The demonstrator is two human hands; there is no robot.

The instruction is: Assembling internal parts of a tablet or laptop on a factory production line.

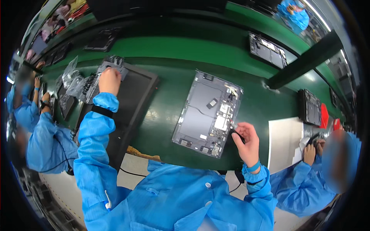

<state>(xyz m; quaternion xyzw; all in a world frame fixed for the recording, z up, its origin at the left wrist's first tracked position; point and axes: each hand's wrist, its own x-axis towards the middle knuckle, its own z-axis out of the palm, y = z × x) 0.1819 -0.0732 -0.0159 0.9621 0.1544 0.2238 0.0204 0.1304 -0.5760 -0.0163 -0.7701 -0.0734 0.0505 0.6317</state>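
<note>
An opened laptop base lies on the green bench before me, its circuit board exposed along the right side. A small black rectangular part rests loose-looking on its grey inner surface. My right hand is beside the board's right edge, its fingers closed round a slim black-handled tool whose tip is too small to make out. Farther left, my left hand is over a pile of grey and black parts, its fingers bent down into them. What those fingertips pinch is hidden.
The parts sit on a large dark panel, with clear plastic wrap alongside. A green post rises at right, near a white sheet and stacked laptop bases. Co-workers in blue sit at both sides.
</note>
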